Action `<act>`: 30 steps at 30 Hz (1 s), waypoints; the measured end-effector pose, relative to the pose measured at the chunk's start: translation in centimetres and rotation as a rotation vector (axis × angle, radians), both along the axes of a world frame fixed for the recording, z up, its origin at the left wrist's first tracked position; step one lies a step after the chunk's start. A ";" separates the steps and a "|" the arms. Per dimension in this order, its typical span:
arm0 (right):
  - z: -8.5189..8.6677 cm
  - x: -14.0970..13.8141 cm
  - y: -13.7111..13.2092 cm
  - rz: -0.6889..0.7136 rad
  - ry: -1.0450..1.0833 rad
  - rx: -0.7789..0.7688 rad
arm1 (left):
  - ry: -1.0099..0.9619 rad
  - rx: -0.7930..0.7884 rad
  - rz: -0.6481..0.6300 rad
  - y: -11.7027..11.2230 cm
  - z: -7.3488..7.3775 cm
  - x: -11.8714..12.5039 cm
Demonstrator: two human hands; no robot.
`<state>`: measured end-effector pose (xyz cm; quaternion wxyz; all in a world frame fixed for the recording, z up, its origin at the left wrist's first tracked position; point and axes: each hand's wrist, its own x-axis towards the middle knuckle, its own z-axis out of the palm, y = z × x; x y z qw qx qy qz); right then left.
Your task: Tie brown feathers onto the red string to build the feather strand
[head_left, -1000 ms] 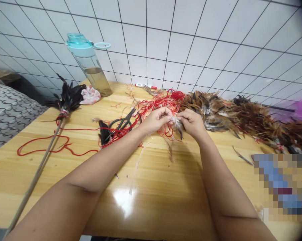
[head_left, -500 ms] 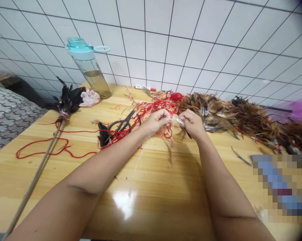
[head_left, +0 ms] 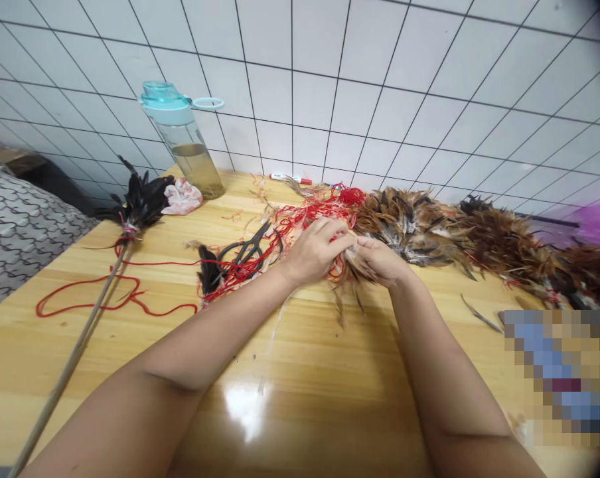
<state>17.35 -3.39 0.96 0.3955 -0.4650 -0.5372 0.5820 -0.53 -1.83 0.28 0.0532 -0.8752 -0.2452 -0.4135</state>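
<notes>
Over the middle of the table, my left hand [head_left: 316,251] and my right hand [head_left: 379,260] meet at a small bunch of brown feathers [head_left: 356,267]. My right hand is closed on the bunch, whose tips hang down below it. The fingers of my left hand are bent over the pale quill ends and pinch there; what lies under them is partly hidden. Just behind the hands is a tangle of red cord [head_left: 324,211]. Black scissors [head_left: 245,252] and black feathers [head_left: 209,271] lie left of my left wrist.
A row of brown feather bundles [head_left: 409,222] lines the back right. At left lies a stick [head_left: 75,348] with a black feather head [head_left: 143,199], beside a water bottle [head_left: 198,162] and a scrunchie [head_left: 182,197]. A marker [head_left: 290,178] lies near the tiled wall [head_left: 314,86].
My hands have come together. The left fingers have moved right, over the quill ends, and my right hand has turned so that the feathers hang more visibly below it.
</notes>
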 end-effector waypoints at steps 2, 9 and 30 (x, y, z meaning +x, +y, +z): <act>0.2 -0.2 -0.1 0.006 0.083 -0.014 | -0.058 -0.029 0.030 0.2 -0.1 -0.1; 0.7 0.3 -0.1 -0.052 0.093 -0.046 | -0.562 -0.868 -0.138 1.4 -0.7 0.8; -0.6 -0.9 -0.2 -0.013 0.155 -0.003 | -0.908 -1.601 -0.588 1.1 -0.3 0.2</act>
